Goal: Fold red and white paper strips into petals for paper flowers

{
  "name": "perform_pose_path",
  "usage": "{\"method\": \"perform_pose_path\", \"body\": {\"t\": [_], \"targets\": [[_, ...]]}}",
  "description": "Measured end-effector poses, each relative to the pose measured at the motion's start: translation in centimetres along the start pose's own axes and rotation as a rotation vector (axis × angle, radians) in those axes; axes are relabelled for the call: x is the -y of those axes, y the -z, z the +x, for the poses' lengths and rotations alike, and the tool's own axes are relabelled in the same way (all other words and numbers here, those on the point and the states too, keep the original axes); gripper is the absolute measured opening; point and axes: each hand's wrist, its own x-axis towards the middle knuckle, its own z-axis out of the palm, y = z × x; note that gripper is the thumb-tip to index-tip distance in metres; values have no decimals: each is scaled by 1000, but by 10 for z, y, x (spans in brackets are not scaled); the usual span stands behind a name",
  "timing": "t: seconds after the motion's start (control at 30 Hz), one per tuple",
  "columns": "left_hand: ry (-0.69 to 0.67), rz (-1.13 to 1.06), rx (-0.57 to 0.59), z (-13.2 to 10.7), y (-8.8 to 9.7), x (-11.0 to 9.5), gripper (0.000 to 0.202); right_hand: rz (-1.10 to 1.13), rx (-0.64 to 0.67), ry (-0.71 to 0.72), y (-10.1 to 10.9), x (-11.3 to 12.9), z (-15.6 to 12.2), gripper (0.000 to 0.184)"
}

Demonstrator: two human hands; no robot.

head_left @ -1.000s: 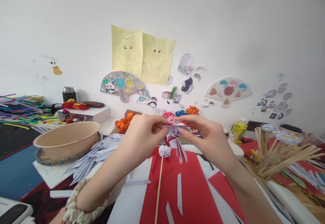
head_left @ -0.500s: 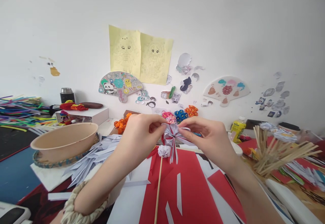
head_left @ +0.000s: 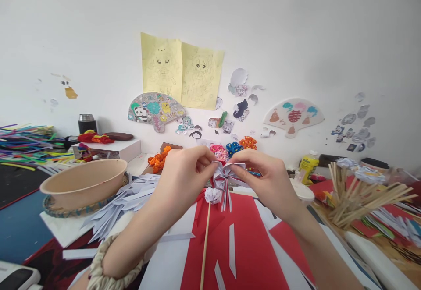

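Between my two hands is a folded paper flower (head_left: 225, 179), white and red, its pleated petals meeting at a centre and some strips hanging down. My left hand (head_left: 192, 167) pinches its upper left petal between thumb and fingers. On the other side, my right hand (head_left: 259, 171) pinches the upper right petal the same way. Just below the flower, a wooden stick (head_left: 205, 242) tipped with a white folded paper bloom (head_left: 213, 196) lies over red paper (head_left: 250, 246). Two narrow white paper strips (head_left: 232, 250) rest on that red sheet.
To the left stand a beige oval basin (head_left: 83, 180) and a pile of folded white paper strips (head_left: 126, 202). At right are a bundle of wooden sticks (head_left: 365, 198), a yellow bottle (head_left: 308, 167) and a white dish (head_left: 302, 191). Behind are orange paper flowers (head_left: 159, 160).
My fingers have shifted slightly on the flower's upper petals, and its top edges now look more opened out. My right hand has moved a little left; the stick stays put.
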Motion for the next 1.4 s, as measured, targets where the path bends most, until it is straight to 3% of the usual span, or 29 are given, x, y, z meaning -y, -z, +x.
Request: {"method": "perform_pose_path", "body": {"t": [0.1,0.27,0.47,0.7,0.87,1.0,1.1,1.4], "targets": [[-27,18,-25,0,-2,1,10,21,19,38,0,-3,0,7],[-133,49,-78,-1,-8,5,11,-42,6,257,-1,-4,0,12],[-266,130,-114,-3,-13,9,12,-282,-24,457,-2,2,-4,15],[-318,154,-46,-2,-15,12,15,-492,-171,536,-4,4,-7,16],[-338,147,-3,-2,-15,12,7,-464,-200,545,-6,1,-5,16],[-350,176,-74,-2,-15,14,1,-423,-221,553,-6,3,-5,14],[-359,192,-101,-2,-16,15,10,-392,-221,545,-5,6,-6,16],[-344,190,-157,-1,-9,11,11,-241,-220,278,1,5,-5,16]]}}
